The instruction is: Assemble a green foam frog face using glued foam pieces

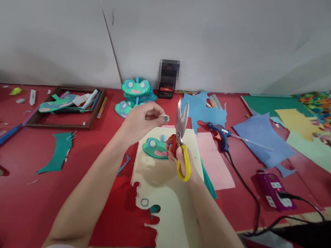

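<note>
My right hand (183,161) grips scissors (181,135) with red and yellow handles, blades pointing up and slightly apart. My left hand (142,121) is raised beside the blades and pinches a small pale round cutout (165,118) between thumb and fingers. Under both hands lies a cream foam sheet (164,185) with a ragged cut edge, and on it rests a green frog-face cutout (155,148). A pink sheet (213,159) lies just right of the cream one.
A stack of frog faces (136,90) stands by the wall. A wooden frame (65,105) with pens and scraps sits at left. A blue glue gun (221,133), its cable and a purple power strip (275,189) lie right, near coloured sheets (268,139).
</note>
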Tool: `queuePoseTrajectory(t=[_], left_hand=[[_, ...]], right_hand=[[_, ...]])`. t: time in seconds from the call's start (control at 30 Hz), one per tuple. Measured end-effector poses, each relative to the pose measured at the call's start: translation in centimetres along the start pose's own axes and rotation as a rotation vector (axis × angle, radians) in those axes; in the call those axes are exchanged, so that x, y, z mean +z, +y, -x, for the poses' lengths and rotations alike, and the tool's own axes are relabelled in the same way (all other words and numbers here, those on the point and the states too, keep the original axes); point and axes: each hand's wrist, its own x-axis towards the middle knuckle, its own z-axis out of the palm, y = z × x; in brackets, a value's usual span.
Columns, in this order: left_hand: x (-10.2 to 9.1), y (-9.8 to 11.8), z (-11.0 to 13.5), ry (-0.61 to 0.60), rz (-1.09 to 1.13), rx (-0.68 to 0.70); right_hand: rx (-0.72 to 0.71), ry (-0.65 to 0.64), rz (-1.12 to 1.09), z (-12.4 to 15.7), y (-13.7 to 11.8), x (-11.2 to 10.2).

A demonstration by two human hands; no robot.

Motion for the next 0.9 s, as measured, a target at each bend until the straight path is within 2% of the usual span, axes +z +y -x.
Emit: queuePoseTrajectory(t=[0.1, 0.23, 0.4, 0.53, 0.67, 0.9], left_hand=[[0.1, 0.9, -0.9, -0.006, 0.043, -0.007], [-0.2, 0.7, -1.2, 0.017, -0.008, 0.007], [-0.5, 0.3, -0.8, 0.002, -0.09, -0.008], [0.1, 0.0, -0.7, 0.02, 0.022, -0.021], [0.8, -0.3, -0.7, 0.076, 0.138, -0.041], [0.9, 0.2, -0.4, 0.057, 0.108, 0.015]], right_hand=[[0.035, -0.02, -0.142, -0.2, 0.1, -0.1], [0.063, -0.006, -0.198, -0.3, 0.4, -0.1], [0.001, 0.037, -0.118, 0.1, 0.6, 0.2], [-0.059, 0.057, -0.015, 0.5, 0.7, 0.5], [-0.097, 0.022, -0.005, 0.6, 0.4, 0.6], [-0.125, 0.056, 0.052, 0.4, 0.4, 0.1]])
